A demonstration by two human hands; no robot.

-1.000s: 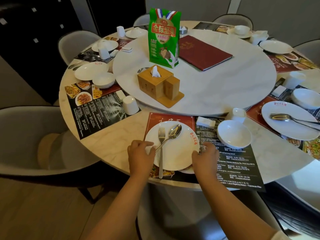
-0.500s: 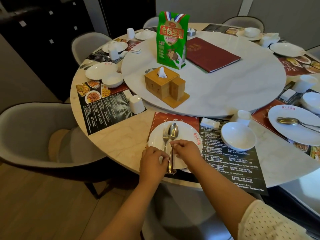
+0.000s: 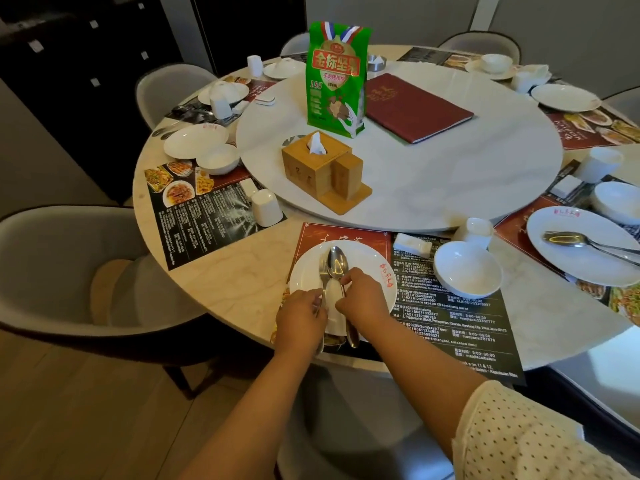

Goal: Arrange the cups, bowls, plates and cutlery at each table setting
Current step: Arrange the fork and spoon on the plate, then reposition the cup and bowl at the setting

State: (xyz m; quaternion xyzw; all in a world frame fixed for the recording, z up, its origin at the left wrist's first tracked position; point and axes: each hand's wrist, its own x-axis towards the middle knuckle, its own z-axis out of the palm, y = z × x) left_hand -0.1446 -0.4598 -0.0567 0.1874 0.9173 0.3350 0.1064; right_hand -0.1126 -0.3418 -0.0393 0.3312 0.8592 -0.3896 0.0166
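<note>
Nearest, the person's left hand (image 3: 300,315) pinches the handle of a fork (image 3: 323,271), and the right hand (image 3: 363,299) pinches the handle of a spoon (image 3: 337,265); both pieces lie side by side on a white plate (image 3: 374,268) at the table's near edge, with their handles reaching past the rim toward the person. The plate carries a small red stamp on its right side, too small to read. It sits on a dark placemat (image 3: 450,327) printed with city names such as Surabaya, Semarang and Bandung, phone numbers and hours "9:00-00:00".

Just right of the plate stands an empty white bowl (image 3: 467,268), with an upturned white cup (image 3: 476,232) and a small white block (image 3: 414,244) behind it. Further right, a second plate (image 3: 568,258) holds another spoon and fork (image 3: 581,240). To the left, a placemat with food photos (image 3: 180,188) bears an upturned cup (image 3: 266,206), a bowl (image 3: 218,158) and a plate (image 3: 195,140).

On the round marble turntable (image 3: 450,174) in the middle stands a wooden tissue box (image 3: 318,168) closest to the person, a green packet (image 3: 337,77) with the red label "金标坚" and the figure 185 behind it, and a dark red menu book (image 3: 415,105) to its right. Beyond them, more plates, cups and placemats ring the far side, and grey chairs (image 3: 52,265) stand around the table.
</note>
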